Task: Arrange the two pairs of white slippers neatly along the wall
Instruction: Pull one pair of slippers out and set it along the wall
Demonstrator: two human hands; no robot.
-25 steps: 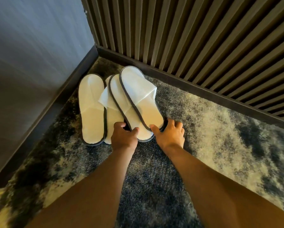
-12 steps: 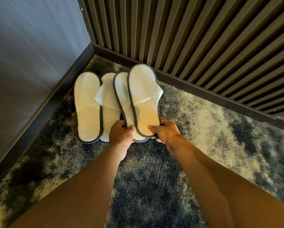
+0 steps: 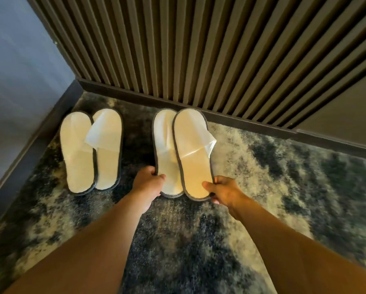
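Note:
Two pairs of white slippers with dark edging are on the carpet, toes toward the slatted wall. The left pair (image 3: 90, 151) lies side by side near the corner, untouched. The right pair sits a gap away. My left hand (image 3: 149, 183) grips the heel of its left slipper (image 3: 165, 153). My right hand (image 3: 223, 190) pinches the heel of its right slipper (image 3: 193, 153), which overlaps the left one slightly.
A slatted brown wall (image 3: 199, 49) with a dark baseboard (image 3: 252, 124) runs along the back. A smooth grey wall (image 3: 14, 71) closes the left side. Mottled dark and pale carpet (image 3: 273, 177) stretches to the right of the slippers.
Both hands carried the right pair away from the left pair, to the right. A gap of carpet now separates the two pairs, which were stacked against each other before.

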